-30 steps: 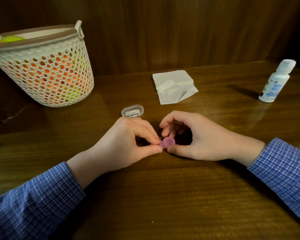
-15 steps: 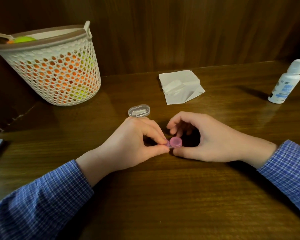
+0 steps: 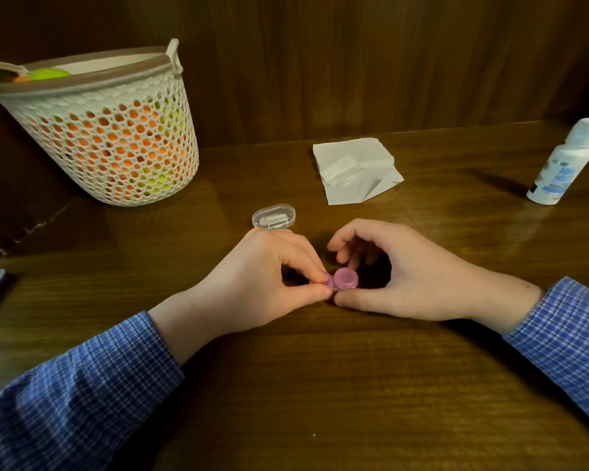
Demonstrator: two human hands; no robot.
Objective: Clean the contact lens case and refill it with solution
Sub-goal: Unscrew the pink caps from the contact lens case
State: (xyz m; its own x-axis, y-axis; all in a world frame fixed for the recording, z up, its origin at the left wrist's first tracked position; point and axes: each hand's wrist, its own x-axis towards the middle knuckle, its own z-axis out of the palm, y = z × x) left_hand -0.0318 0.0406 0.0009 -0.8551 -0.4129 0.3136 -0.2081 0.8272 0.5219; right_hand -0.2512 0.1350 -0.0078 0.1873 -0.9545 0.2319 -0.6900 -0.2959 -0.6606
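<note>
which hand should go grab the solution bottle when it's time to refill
Probably the right hand. The solution bottle stands at the table's far right edge, on that hand's side. The left hand already pinches the pink lens case and could keep it steady.

Pink case, blue check sleeves, brown wood

The lens case (image 3: 344, 279) was translucent pink; both sleeves (image 3: 79, 385) bore a blue-and-white check. The table (image 3: 320, 385) and wall panelling (image 3: 354, 62) were dark brown, grained. The basket (image 3: 116, 137) was white lattice with a taupe rim, showing orange and lime-green. The tissue (image 3: 354, 171) was white, the bottle (image 3: 563, 164) white with a blue label.
</note>
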